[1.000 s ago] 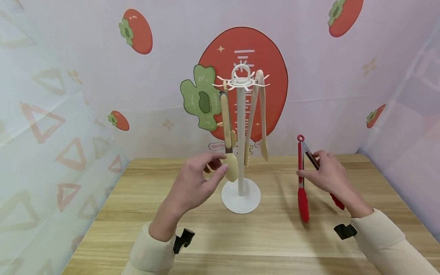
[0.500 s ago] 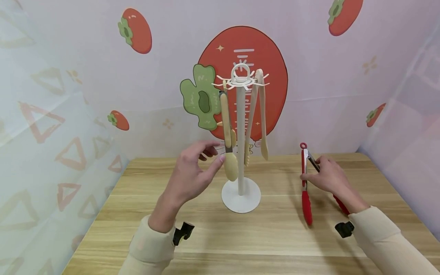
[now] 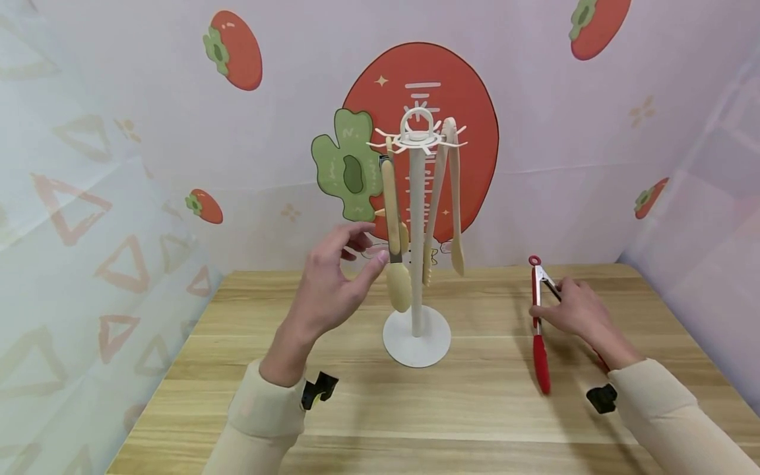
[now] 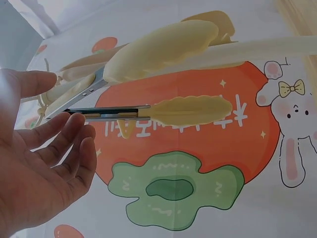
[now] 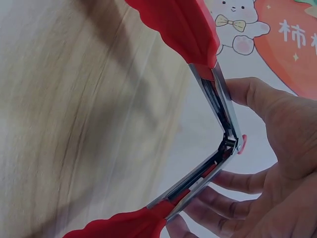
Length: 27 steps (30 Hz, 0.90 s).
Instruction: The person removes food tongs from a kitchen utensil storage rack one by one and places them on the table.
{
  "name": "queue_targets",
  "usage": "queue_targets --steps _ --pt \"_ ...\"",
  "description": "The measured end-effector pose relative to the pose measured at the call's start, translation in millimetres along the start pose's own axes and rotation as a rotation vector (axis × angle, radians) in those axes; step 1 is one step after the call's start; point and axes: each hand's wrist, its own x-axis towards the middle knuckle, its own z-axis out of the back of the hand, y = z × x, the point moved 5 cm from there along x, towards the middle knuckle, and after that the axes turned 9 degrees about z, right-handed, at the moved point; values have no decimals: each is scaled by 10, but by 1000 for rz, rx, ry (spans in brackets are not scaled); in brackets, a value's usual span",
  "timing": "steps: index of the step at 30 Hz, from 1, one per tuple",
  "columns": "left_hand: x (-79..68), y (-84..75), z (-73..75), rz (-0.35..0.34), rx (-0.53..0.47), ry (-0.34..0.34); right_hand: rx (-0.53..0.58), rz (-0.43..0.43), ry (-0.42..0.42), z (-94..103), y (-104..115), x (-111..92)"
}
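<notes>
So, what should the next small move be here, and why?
I'd probably close the left hand gently on the cream tongs beside it: they hang from the white rack, and that hand is at them without gripping, while the right hand holds the red tongs.

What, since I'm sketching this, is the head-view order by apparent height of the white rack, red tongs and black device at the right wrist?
1. White rack
2. Red tongs, partly behind the right hand
3. Black device
</notes>
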Motion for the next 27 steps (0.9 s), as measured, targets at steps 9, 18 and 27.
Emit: queue_targets --steps 9,18,27 --pt "97 29 6 21 -52 -23 -33 0 6 5 -125 -40" --pt "213 76 -8 33 -82 -18 -41 -16 14 -9 -227 -65" --pt "327 138 -66 64 -139 65 -58 -23 29 -34 -285 -66"
